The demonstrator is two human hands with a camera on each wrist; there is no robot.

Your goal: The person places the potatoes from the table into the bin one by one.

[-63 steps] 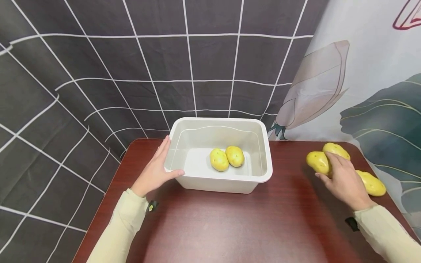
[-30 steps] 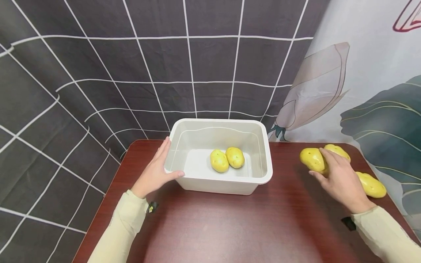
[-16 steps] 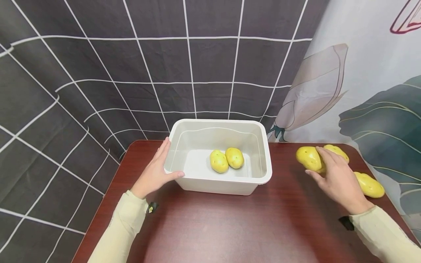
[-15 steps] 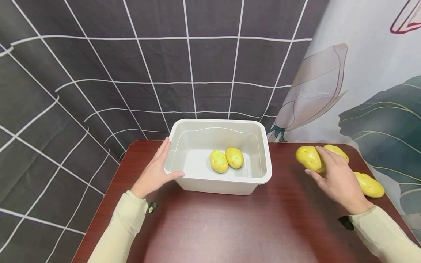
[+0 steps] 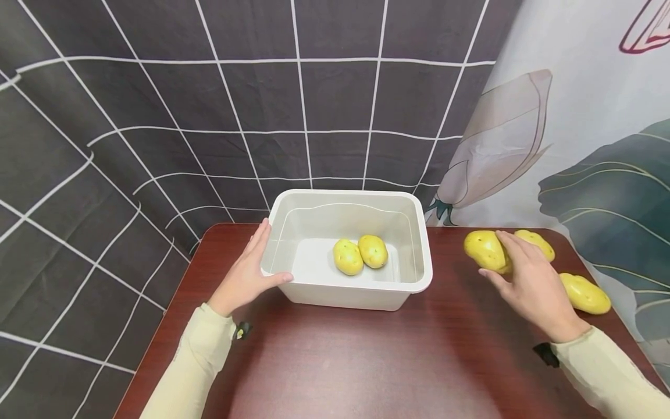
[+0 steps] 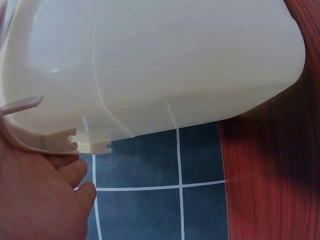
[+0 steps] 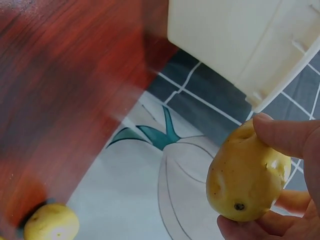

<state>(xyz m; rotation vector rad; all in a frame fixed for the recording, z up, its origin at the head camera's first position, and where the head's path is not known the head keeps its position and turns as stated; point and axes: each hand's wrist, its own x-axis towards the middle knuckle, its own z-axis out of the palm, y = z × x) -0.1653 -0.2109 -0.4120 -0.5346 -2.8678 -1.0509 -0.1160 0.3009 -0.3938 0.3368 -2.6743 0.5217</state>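
Observation:
In the head view my right hand point(image 5: 536, 285) grips a yellow potato point(image 5: 487, 251) between thumb and fingers, right of the bin. The right wrist view shows this potato point(image 7: 248, 175) upright, with the thumb at its top and fingertips below. My left hand point(image 5: 248, 273) holds the left front corner of a pale grey plastic bin point(image 5: 345, 297), thumb over the front rim and fingers along the left side. From the left wrist, fingers point(image 6: 75, 172) show bent beneath the rim point(image 6: 55, 142). Two potatoes, one point(image 5: 348, 256) and another point(image 5: 373, 251), lie side by side inside the bin.
Two more potatoes lie on the red-brown table point(image 5: 335, 361) at the right: one point(image 5: 539, 243) behind the right hand, one point(image 5: 585, 294) beside its wrist, near the edge. A dark gridded curtain point(image 5: 340, 99) hangs behind the bin; a floral curtain point(image 5: 586, 116) hangs at the right.
My right hand has moved slightly left with the potato, away from the two others at the right. The left hand and the bin have stayed in place.

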